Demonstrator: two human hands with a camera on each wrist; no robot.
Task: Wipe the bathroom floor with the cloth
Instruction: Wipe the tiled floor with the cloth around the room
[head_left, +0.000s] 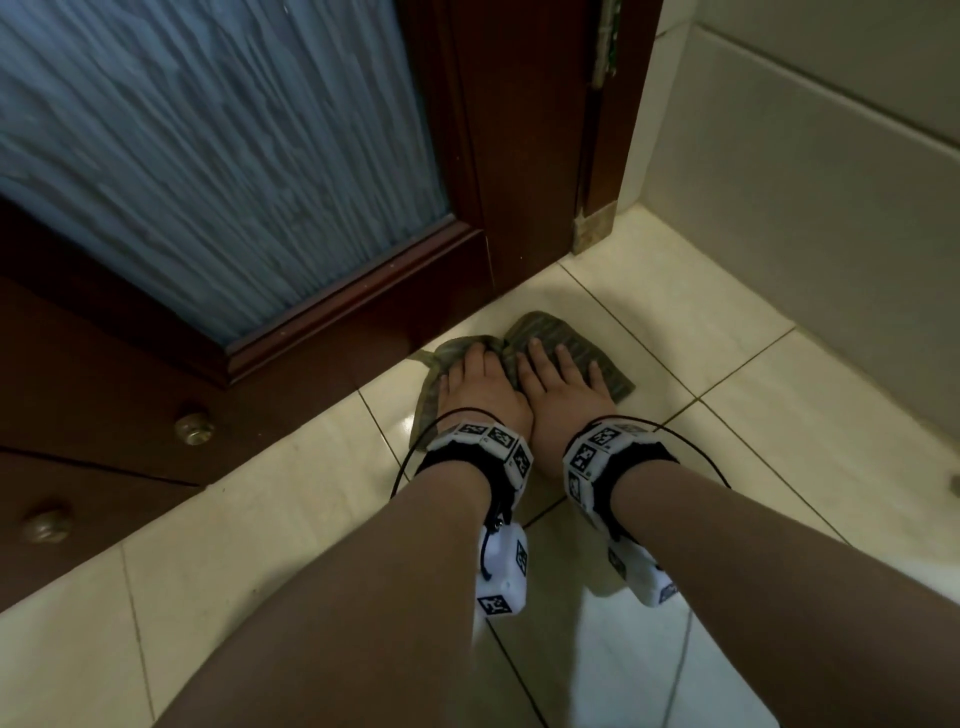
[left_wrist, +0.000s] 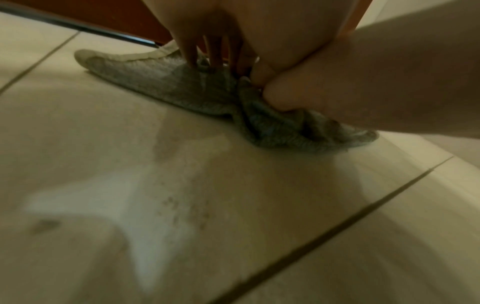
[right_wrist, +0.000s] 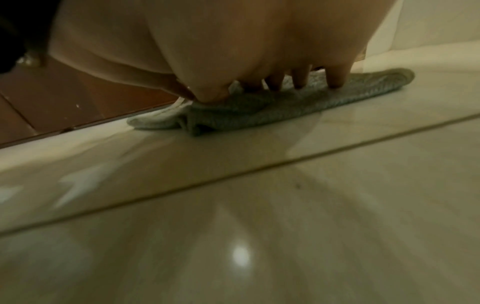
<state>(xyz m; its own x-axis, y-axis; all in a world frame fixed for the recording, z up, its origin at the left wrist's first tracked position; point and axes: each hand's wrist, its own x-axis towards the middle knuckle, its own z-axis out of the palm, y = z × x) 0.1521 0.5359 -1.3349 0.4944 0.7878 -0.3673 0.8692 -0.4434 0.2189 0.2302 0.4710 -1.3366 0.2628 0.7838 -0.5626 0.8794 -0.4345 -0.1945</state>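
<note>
A grey-green cloth (head_left: 571, 338) lies partly bunched on the cream tile floor (head_left: 753, 415), right at the foot of a brown door. My left hand (head_left: 470, 382) and right hand (head_left: 563, 384) rest on it side by side, palms down, fingers spread and pressing. In the left wrist view the left fingers (left_wrist: 192, 53) push into the cloth (left_wrist: 168, 88), and the right hand (left_wrist: 363, 82) presses the bunched part. In the right wrist view the right fingers (right_wrist: 335, 78) press the cloth (right_wrist: 350, 94) flat.
The brown wooden door (head_left: 519, 156) with a frosted glass panel (head_left: 208, 156) stands just beyond the cloth. A pale tiled wall (head_left: 805, 208) rises on the right. Two brass knobs (head_left: 195, 423) sit on dark wood at the left. Small dark specks (left_wrist: 182, 205) mark a tile.
</note>
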